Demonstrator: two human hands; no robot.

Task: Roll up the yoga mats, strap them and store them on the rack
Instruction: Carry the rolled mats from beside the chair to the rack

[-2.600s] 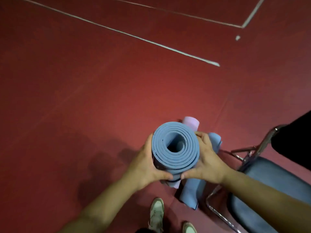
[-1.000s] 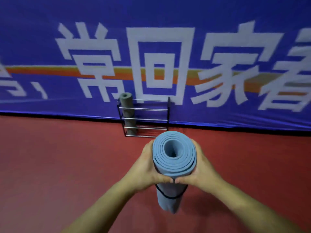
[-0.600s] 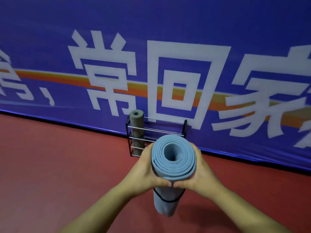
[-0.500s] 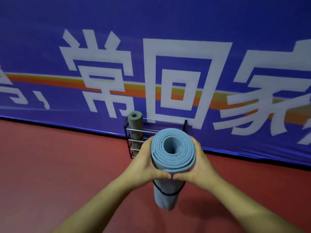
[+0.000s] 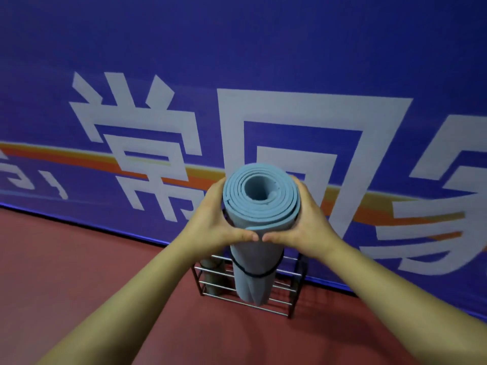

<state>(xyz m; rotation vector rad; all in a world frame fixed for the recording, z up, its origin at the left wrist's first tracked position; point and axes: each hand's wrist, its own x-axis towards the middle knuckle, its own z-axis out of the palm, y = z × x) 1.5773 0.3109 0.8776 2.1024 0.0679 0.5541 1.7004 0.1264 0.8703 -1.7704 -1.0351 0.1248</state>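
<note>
Gripping from either side, the left hand (image 5: 220, 225) and right hand (image 5: 307, 225) are curled round the strapped blue yoga mat (image 5: 259, 206), held upright above the wire rack (image 5: 290, 293). If it is lowered off-line, a rail (image 5: 221, 299) could be struck or the rack's grey mat (image 5: 212, 279) knocked.

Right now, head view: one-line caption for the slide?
Left hand and right hand hold a strapped blue mat upright at the rack, a grey mat already in it.
</note>
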